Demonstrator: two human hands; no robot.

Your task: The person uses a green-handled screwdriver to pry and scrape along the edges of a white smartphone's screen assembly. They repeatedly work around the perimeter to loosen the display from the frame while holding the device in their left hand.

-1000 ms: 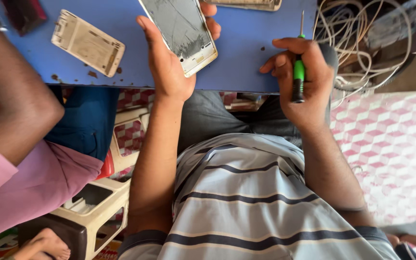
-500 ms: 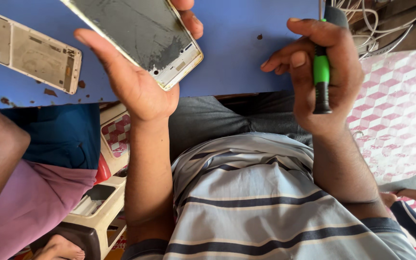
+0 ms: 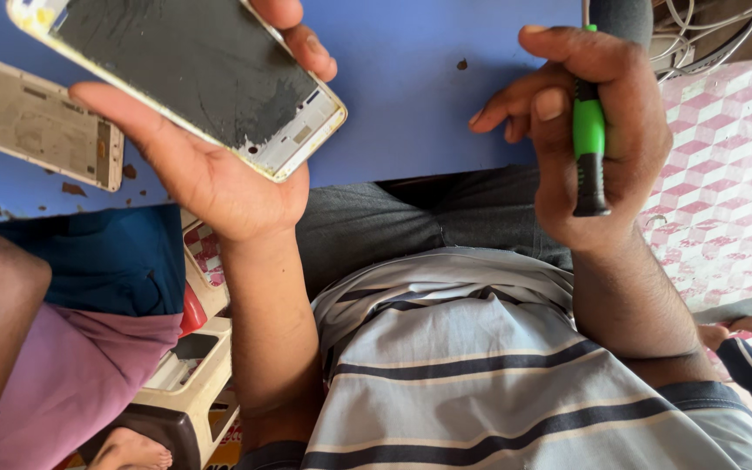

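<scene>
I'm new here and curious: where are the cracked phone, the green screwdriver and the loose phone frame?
cracked phone (image 3: pixel 189 74), head view, middle of its dark screen
green screwdriver (image 3: pixel 588 130), head view, green handle section
loose phone frame (image 3: pixel 41 122), head view, its flat inner plate

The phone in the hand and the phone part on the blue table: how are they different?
The phone is held up in the left hand, tilted; the part lies flat on the blue table. The phone shows a dark, cracked screen; the part shows a pale, bare inner face. Both are flat rectangles with light edges.
</scene>
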